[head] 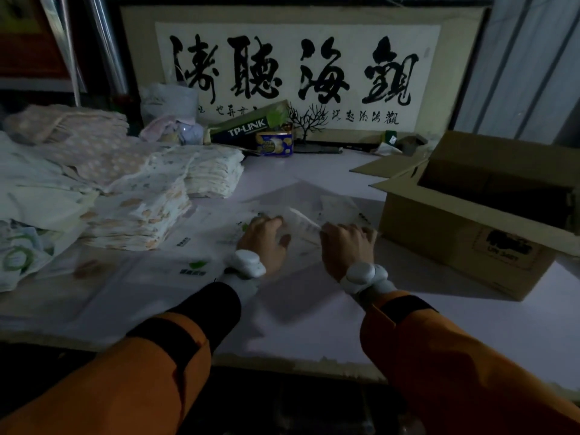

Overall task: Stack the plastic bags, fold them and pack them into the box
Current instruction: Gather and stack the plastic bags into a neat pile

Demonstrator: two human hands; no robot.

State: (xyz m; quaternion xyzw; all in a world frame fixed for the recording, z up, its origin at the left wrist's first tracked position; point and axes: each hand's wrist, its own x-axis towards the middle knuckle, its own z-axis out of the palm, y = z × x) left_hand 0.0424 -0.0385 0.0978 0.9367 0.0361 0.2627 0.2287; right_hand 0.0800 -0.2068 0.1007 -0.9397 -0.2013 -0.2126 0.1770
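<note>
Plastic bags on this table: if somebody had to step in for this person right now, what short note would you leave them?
Left hand: on the plastic bags mid-table, fingers curled at a raised edge.
Right hand: gripping the same bags from the right.
More printed bags lie flat to the left.
Cardboard box: at the right, flaps open; its inside is too dark to tell what it holds.
Done: some bags gathered under the hands.
Left: finish stacking, fold, pack into the box.
</note>
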